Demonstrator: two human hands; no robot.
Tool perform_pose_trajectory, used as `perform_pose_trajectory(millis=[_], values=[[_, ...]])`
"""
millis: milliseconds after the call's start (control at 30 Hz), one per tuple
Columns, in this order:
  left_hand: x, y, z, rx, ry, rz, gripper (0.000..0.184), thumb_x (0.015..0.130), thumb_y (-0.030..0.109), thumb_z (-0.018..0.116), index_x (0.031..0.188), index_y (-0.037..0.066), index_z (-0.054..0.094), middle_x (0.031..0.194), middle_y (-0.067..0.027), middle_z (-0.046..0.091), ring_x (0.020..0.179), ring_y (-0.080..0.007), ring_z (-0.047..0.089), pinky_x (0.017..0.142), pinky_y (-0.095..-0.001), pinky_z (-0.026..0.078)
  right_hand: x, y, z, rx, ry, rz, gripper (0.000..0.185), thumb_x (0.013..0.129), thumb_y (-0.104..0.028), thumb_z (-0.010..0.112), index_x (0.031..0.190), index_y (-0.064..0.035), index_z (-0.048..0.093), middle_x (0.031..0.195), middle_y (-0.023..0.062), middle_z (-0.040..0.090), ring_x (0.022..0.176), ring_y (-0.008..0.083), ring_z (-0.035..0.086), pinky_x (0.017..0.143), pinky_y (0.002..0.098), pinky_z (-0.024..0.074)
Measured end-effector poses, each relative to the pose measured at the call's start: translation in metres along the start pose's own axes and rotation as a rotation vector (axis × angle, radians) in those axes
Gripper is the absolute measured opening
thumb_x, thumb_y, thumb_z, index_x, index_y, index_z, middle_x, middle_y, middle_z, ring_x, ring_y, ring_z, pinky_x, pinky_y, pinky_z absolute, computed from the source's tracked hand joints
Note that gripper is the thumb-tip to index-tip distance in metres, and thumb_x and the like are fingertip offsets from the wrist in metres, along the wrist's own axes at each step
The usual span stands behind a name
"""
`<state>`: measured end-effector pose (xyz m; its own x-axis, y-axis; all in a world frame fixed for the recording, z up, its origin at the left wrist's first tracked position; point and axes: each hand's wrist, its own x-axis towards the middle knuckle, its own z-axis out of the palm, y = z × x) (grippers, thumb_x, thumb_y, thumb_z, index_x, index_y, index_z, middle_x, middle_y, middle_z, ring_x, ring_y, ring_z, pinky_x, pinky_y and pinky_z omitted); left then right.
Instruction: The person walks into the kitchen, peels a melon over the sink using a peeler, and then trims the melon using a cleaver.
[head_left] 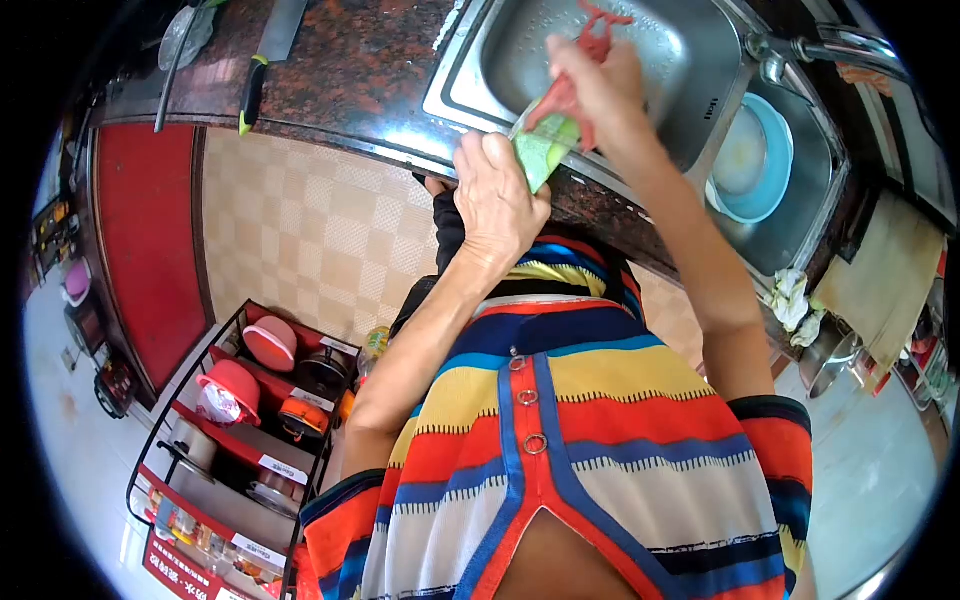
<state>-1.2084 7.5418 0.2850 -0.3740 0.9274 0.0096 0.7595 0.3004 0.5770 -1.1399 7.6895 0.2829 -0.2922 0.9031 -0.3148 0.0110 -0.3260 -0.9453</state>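
My left hand (497, 200) is closed round the lower end of a green vegetable (543, 155), at the near edge of the steel sink (690, 60). My right hand (605, 90) is a little above and to the right, its fingers wrapped round a red tool (565, 95) that lies against the vegetable's green surface. Motion blurs the tool, and its working edge cannot be made out. Part of the red shape extends past my right hand over the basin.
A knife (254, 95) lies on the dark counter (345, 70) at the left. The second basin holds a blue bowl (780, 160) below the faucet (850, 50). A cloth (790, 298) and board (880, 285) are at the right; a rack (215, 350) stands lower left.
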Motion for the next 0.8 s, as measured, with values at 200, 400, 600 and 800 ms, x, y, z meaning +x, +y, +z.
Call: perform_pose_trajectory(millis=[200,400,600,800], values=[[0.001,0.003,0.001,0.017,-0.002,-0.021,0.051,0.058,0.006,0.075,0.092,-0.001,0.037,0.095,-0.0209,0.041,0.09,-0.0385,0.045,0.076,-0.0459,0.041,-0.012,0.008,0.014,-0.099,0.099,-0.104,0.025,0.078,-0.016,0.067,0.062,0.0016,0.059,0.057,0.006,0.06,0.047,0.0115,0.054,0.046,0.0277,0.0438],[0.004,0.008,0.001,0.019,-0.007,-0.029,0.05,0.059,0.007,0.074,0.092,-0.002,0.037,0.096,-0.021,0.041,0.091,-0.0391,0.045,0.076,-0.0468,0.042,0.004,0.023,0.005,-0.101,0.111,-0.008,0.023,0.076,-0.015,0.066,0.063,0.002,0.061,0.058,0.006,0.061,0.047,0.0122,0.055,0.046,0.0284,0.043],[0.005,0.009,0.002,0.025,0.012,-0.014,0.047,0.059,0.007,0.072,0.092,-0.002,0.04,0.095,-0.0207,0.041,0.091,-0.0388,0.046,0.075,-0.0462,0.044,0.015,0.031,0.002,-0.105,0.083,0.085,0.022,0.072,-0.016,0.067,0.059,0.0003,0.061,0.059,0.0069,0.061,0.051,0.0136,0.057,0.049,0.0294,0.044],[0.008,0.011,0.0,0.037,0.008,-0.011,0.044,0.059,0.006,0.071,0.092,-0.002,0.043,0.094,-0.0203,0.042,0.09,-0.0383,0.046,0.073,-0.0461,0.045,0.017,0.027,0.0,-0.049,0.047,0.128,0.02,0.078,-0.017,0.067,0.07,0.0003,0.06,0.065,0.0063,0.059,0.052,0.0133,0.055,0.048,0.0283,0.0439]])
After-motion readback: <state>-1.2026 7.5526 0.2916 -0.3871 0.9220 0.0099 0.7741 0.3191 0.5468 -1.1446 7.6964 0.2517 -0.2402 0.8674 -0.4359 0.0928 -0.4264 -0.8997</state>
